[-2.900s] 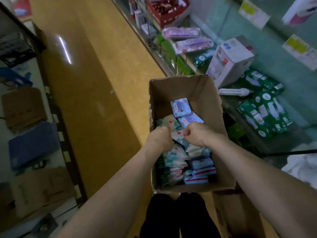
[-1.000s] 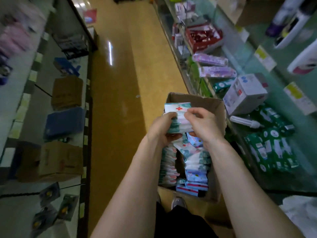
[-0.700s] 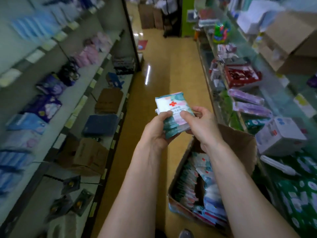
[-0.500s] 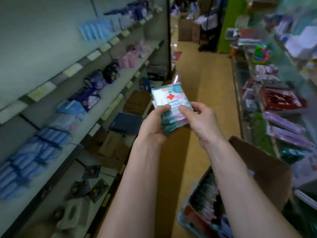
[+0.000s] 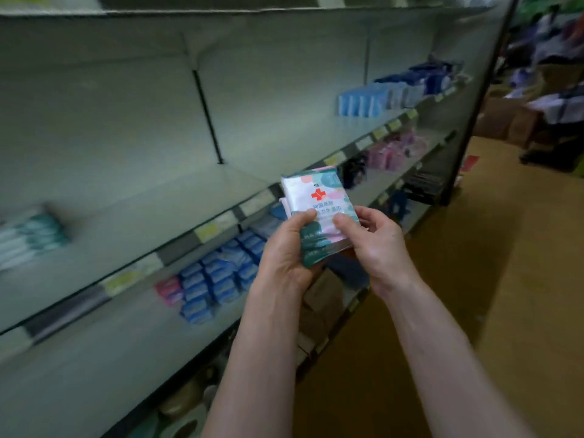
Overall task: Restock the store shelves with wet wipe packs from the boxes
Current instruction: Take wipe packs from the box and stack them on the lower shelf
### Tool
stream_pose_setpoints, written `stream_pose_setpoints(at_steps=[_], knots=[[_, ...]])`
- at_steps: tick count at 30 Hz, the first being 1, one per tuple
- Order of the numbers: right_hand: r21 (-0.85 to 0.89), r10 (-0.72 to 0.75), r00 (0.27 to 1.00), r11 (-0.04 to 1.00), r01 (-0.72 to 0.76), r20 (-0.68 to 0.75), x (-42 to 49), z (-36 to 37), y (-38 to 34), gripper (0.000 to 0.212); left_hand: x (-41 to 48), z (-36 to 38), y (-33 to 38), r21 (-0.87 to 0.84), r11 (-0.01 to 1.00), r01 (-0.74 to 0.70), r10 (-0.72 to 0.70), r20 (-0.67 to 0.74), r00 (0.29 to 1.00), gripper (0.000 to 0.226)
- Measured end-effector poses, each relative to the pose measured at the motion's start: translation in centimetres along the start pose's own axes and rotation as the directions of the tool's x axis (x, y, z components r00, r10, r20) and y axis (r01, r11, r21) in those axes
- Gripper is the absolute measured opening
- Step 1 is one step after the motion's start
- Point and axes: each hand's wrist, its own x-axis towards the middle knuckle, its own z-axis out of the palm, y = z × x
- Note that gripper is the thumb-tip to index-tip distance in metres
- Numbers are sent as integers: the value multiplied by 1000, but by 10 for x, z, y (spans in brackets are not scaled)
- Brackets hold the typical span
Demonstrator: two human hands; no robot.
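I hold a small stack of wet wipe packs (image 5: 317,200), white and teal with a red cross on the front one, upright in front of the shelving. My left hand (image 5: 286,251) grips the stack from the lower left with the thumb on its face. My right hand (image 5: 374,241) grips it from the right, thumb also on the front. A wide bare stretch of grey shelf (image 5: 151,216) lies just left of the packs. At its far left stands a blurred row of teal and white packs (image 5: 30,238). The box is out of view.
Blue packs (image 5: 221,273) fill the shelf below, with pink ones (image 5: 167,289) at their left. Further right stand light blue packs (image 5: 373,101) and pink packs (image 5: 395,150). Yellow price tags line the shelf edges. The brown aisle floor (image 5: 505,279) runs along the right.
Both hands lifted the stack of packs out of the box. My view swung left from the box and aisle to the shelving; the box has left the frame.
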Motion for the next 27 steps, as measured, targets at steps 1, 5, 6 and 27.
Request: stream_pose_setpoints(at_steps=[1, 5, 6, 27], knots=[[10, -1, 1000, 1000, 0, 29, 1, 21, 0, 20, 1, -16, 13, -8, 1000, -17, 17, -14, 1000, 27], [25, 1, 988, 1000, -5, 157, 6, 96, 0, 23, 3, -73, 60, -69, 993, -94, 86, -107, 991, 31], [30, 2, 981, 1000, -8, 194, 8, 112, 1, 23, 2, -85, 69, -84, 989, -119, 107, -134, 985, 28], [-179, 90, 587, 979, 94, 804, 124, 324, -5, 18, 31, -197, 176, -311, 782, -540, 355, -490, 796, 42]])
